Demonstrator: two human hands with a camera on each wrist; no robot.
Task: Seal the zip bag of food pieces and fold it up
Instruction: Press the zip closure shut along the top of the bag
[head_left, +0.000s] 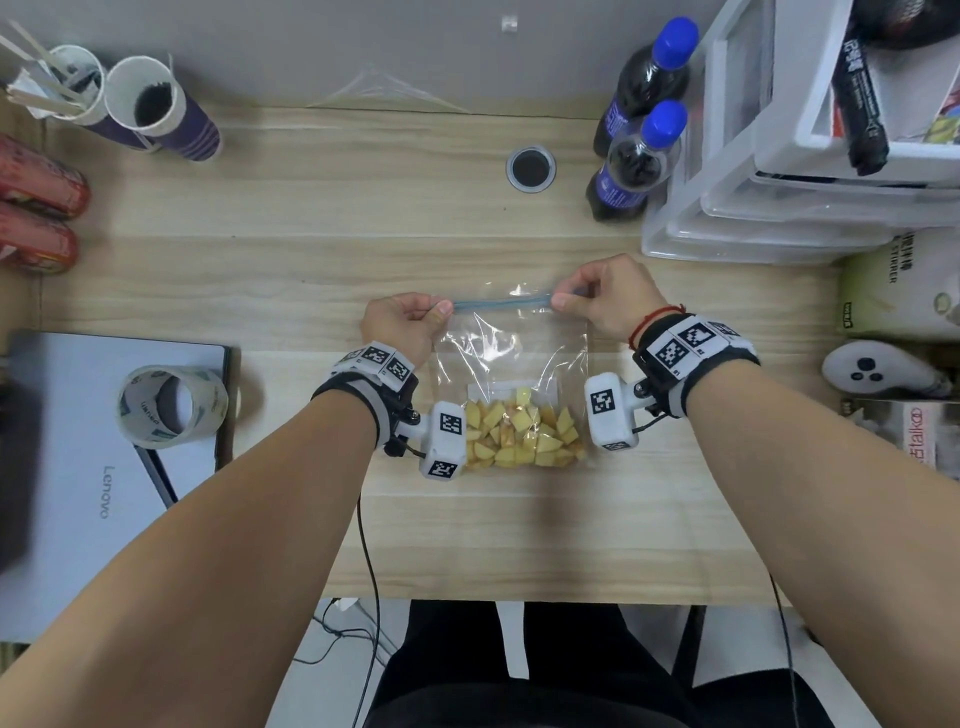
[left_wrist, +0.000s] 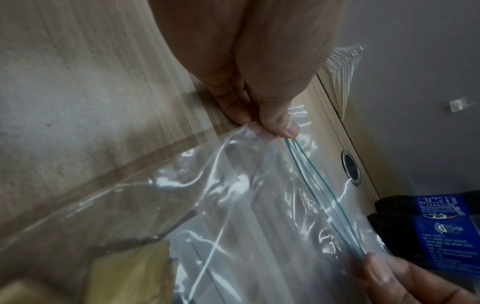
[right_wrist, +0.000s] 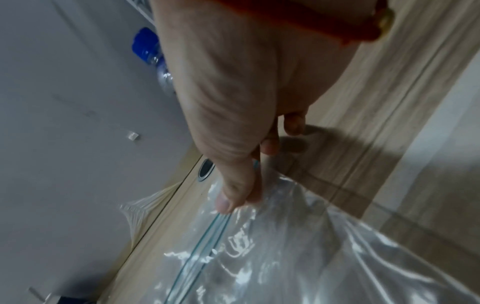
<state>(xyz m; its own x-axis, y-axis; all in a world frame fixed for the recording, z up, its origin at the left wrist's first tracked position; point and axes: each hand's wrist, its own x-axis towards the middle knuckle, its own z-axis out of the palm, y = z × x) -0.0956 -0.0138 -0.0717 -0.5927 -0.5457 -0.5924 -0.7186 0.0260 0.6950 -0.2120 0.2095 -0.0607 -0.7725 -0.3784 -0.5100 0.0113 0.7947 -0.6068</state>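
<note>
A clear zip bag (head_left: 511, 358) lies flat on the wooden table (head_left: 311, 218), its blue-green zip strip (head_left: 501, 303) at the far end. Yellow food pieces (head_left: 522, 434) sit bunched at the near end. My left hand (head_left: 410, 322) pinches the strip's left end between thumb and fingers (left_wrist: 281, 126). My right hand (head_left: 602, 296) pinches the right end, its thumb (right_wrist: 231, 197) on top of the strip (right_wrist: 207, 236). The bag's plastic (left_wrist: 233, 205) is wrinkled, and the strip (left_wrist: 319, 189) runs taut between both hands.
Two dark bottles with blue caps (head_left: 639, 150) and white plastic drawers (head_left: 779, 171) stand at the back right. Paper cups (head_left: 150, 104) and red cans (head_left: 36, 208) are at the left. A tape roll (head_left: 171, 405) sits on a laptop (head_left: 104, 478). A cable hole (head_left: 531, 169) lies behind the bag.
</note>
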